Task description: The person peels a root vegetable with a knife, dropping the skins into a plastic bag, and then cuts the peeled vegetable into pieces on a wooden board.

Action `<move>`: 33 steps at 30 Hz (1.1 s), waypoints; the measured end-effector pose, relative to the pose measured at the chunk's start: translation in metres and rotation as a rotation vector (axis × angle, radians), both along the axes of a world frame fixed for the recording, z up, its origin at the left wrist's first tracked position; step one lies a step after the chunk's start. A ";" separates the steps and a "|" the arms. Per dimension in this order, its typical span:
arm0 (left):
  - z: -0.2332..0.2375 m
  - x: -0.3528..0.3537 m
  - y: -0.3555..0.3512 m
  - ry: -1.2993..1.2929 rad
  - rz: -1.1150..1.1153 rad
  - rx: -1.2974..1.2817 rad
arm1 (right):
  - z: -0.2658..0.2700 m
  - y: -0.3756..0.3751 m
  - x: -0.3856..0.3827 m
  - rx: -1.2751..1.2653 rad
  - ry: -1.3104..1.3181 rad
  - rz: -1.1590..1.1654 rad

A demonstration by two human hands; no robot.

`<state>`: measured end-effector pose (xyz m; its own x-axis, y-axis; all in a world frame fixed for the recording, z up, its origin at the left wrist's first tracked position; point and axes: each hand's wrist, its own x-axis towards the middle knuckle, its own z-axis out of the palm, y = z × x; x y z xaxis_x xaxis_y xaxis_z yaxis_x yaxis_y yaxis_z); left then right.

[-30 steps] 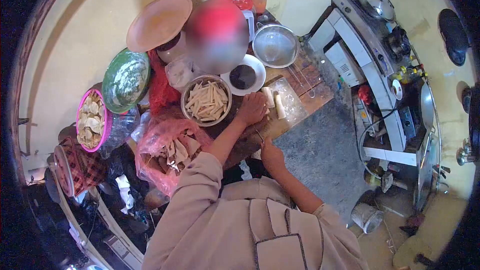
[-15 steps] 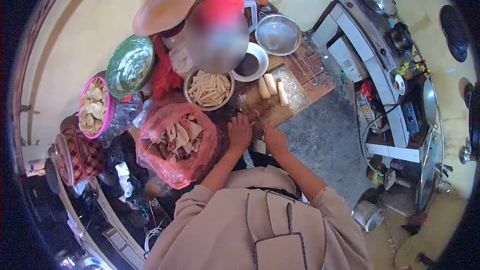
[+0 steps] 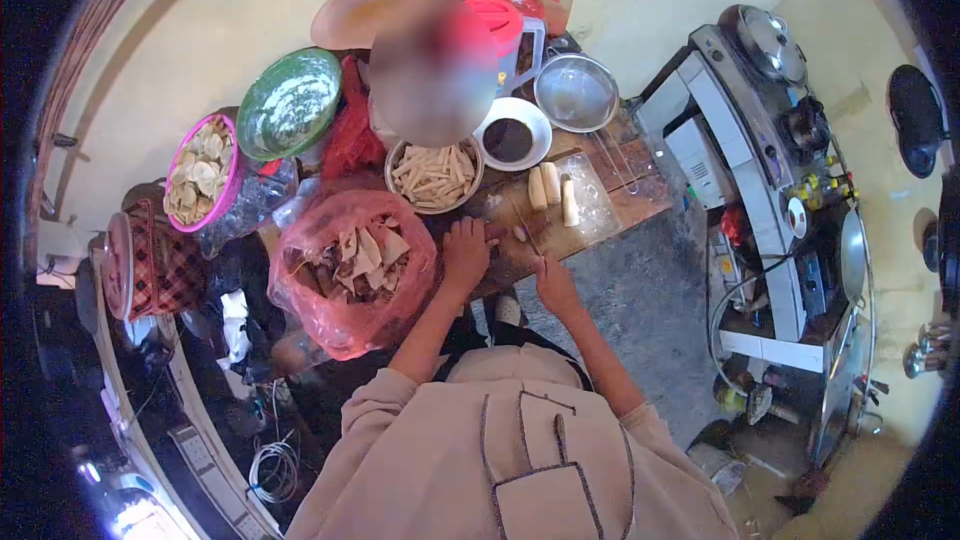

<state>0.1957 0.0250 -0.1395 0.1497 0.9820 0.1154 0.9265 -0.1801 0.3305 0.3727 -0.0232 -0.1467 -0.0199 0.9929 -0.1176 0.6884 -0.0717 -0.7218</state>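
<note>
My right hand (image 3: 556, 285) is closed around the handle of a knife (image 3: 527, 230), whose thin blade points away from me over the wooden board (image 3: 500, 202). My left hand (image 3: 467, 250) lies at the near edge of the board, fingers stretched out, with nothing visible in it. A small pale piece (image 3: 519, 234) sits between the hand and the blade. Farther up the board are a few whole peeled, pale, finger-shaped pieces (image 3: 570, 203). Behind my left hand, a metal bowl (image 3: 389, 180) holds many pale cut sticks (image 3: 433, 176).
A red plastic bag (image 3: 300, 305) full of peels stands left of my hands. Beyond the board are a white bowl of dark liquid (image 3: 540, 120) and a strainer (image 3: 577, 92). A green basin (image 3: 290, 100) and pink-rimmed basket (image 3: 232, 180) are at left, a stove counter (image 3: 735, 130) at right.
The view has shifted, so the table things sit a little farther right. My left hand has drawn slightly away from the blade, and the small piece now shows between them.
</note>
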 end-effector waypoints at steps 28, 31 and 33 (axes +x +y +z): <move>0.012 -0.008 0.010 0.050 -0.242 0.137 | 0.012 -0.026 0.007 0.058 -0.096 0.012; 0.012 -0.012 0.009 -0.001 -0.275 0.219 | 0.011 -0.033 -0.001 -0.014 -0.233 0.019; 0.013 -0.014 0.011 -0.065 -0.254 0.207 | 0.017 -0.030 -0.011 -0.008 -0.269 -0.034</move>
